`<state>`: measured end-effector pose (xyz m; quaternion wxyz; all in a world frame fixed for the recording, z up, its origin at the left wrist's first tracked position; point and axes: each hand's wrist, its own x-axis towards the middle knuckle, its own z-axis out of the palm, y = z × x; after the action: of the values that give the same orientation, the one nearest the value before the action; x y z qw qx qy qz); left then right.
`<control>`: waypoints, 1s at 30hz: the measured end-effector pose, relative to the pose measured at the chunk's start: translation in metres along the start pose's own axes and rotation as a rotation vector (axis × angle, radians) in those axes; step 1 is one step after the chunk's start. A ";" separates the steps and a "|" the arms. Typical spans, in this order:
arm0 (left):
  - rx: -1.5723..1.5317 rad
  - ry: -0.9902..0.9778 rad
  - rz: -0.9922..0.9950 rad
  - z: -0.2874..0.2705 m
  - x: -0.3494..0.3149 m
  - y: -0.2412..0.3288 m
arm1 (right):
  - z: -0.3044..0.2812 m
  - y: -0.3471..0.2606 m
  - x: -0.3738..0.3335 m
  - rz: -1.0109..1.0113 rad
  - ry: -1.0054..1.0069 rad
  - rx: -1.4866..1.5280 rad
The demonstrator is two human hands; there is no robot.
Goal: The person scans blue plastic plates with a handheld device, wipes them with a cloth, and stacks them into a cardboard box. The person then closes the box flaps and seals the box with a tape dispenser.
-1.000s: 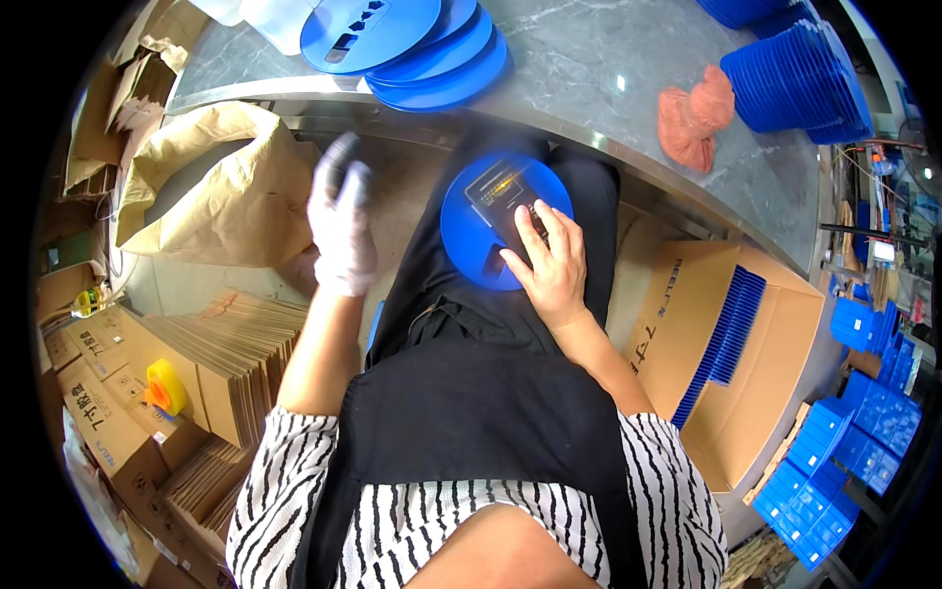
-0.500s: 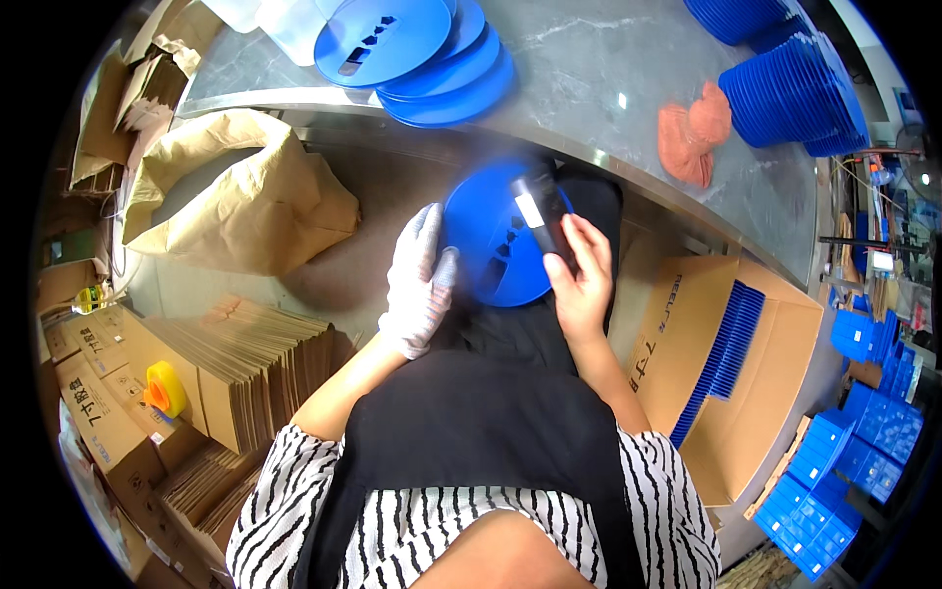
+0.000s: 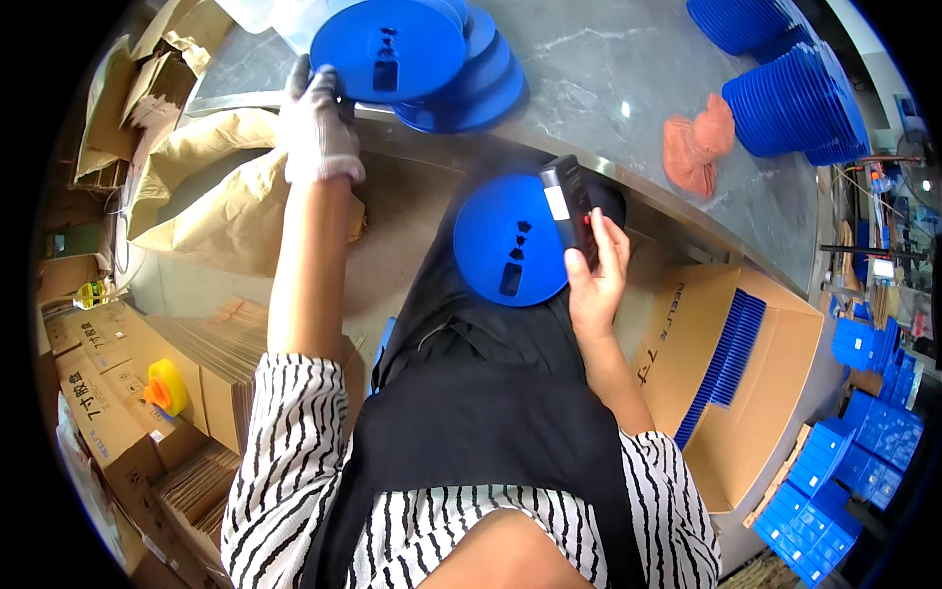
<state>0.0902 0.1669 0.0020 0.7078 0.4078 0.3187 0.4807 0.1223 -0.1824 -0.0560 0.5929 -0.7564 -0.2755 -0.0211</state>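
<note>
My left hand (image 3: pixel 322 123), in a pale glove with dark fingertips, grips the left edge of a blue plastic reel disc (image 3: pixel 432 49) at the table's edge. Some fingertips are hidden behind its rim. Under that disc lie several more blue discs (image 3: pixel 500 98). In my bare right hand (image 3: pixel 601 280) is a black handheld device (image 3: pixel 565 187) with a white label, tilted upward. Another blue reel disc (image 3: pixel 481 236) with black cut-outs rests on my lap, just left of the device, whose body overlaps its right edge.
A grey metal table (image 3: pixel 579 79) spans the top. It bears blue disc stacks (image 3: pixel 785 103) and an orange cloth (image 3: pixel 695 152). Left stand a brown paper sack (image 3: pixel 235 226), flattened cartons (image 3: pixel 221 368) and yellow tape (image 3: pixel 167 386). An open carton (image 3: pixel 765 393) of blue discs stands at right.
My left hand has gone from beside the lap disc up to the top disc of the pile, which has turned slightly. My right hand and device have shifted a little right.
</note>
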 end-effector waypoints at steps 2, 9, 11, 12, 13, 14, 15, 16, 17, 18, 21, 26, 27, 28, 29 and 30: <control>-0.020 -0.024 0.022 -0.007 0.024 -0.018 | 0.002 0.005 -0.007 -0.036 -0.061 -0.117; 0.636 -0.042 0.360 -0.022 -0.008 -0.021 | 0.021 0.014 -0.017 -0.294 -0.256 -0.530; 0.860 -0.140 0.566 -0.043 -0.030 -0.027 | 0.025 0.016 -0.018 -0.293 -0.278 -0.555; 0.950 -0.183 0.642 -0.052 -0.041 -0.030 | 0.026 0.017 -0.018 -0.300 -0.286 -0.564; 1.036 -0.218 0.724 -0.062 -0.052 -0.032 | 0.027 0.016 -0.018 -0.307 -0.296 -0.571; 0.871 -0.223 0.529 -0.066 -0.068 -0.036 | 0.027 0.013 -0.017 -0.289 -0.289 -0.575; 0.704 -0.225 0.336 -0.066 -0.085 -0.041 | 0.027 0.014 -0.017 -0.288 -0.290 -0.585; 0.674 -0.260 0.259 -0.066 -0.103 -0.040 | 0.026 0.015 -0.017 -0.288 -0.291 -0.592; 0.646 -0.291 0.183 -0.067 -0.118 -0.040 | 0.027 0.015 -0.017 -0.290 -0.294 -0.596; 0.673 -0.314 0.104 -0.072 -0.128 -0.048 | 0.028 0.017 -0.018 -0.294 -0.292 -0.602; 0.948 -0.526 0.175 -0.081 -0.144 -0.065 | 0.028 0.017 -0.019 -0.295 -0.289 -0.614; 0.875 -0.573 -0.153 -0.063 -0.155 -0.081 | 0.027 0.019 -0.015 -0.292 -0.312 -0.592; 0.959 -0.624 -0.143 -0.064 -0.153 -0.082 | 0.025 0.018 -0.018 -0.281 -0.312 -0.569; 0.936 -0.607 -0.253 -0.060 -0.151 -0.083 | 0.023 0.017 -0.015 -0.283 -0.304 -0.542; 0.908 -0.585 -0.369 -0.059 -0.151 -0.084 | 0.020 0.013 -0.014 -0.270 -0.317 -0.540; 0.916 -0.596 -0.392 -0.058 -0.150 -0.084 | 0.018 0.009 -0.010 -0.267 -0.306 -0.521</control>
<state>0.0264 0.0246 -0.0904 0.5941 0.7237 0.3506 0.0182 0.1124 -0.1714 -0.0735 0.3233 -0.8343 -0.4433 -0.0546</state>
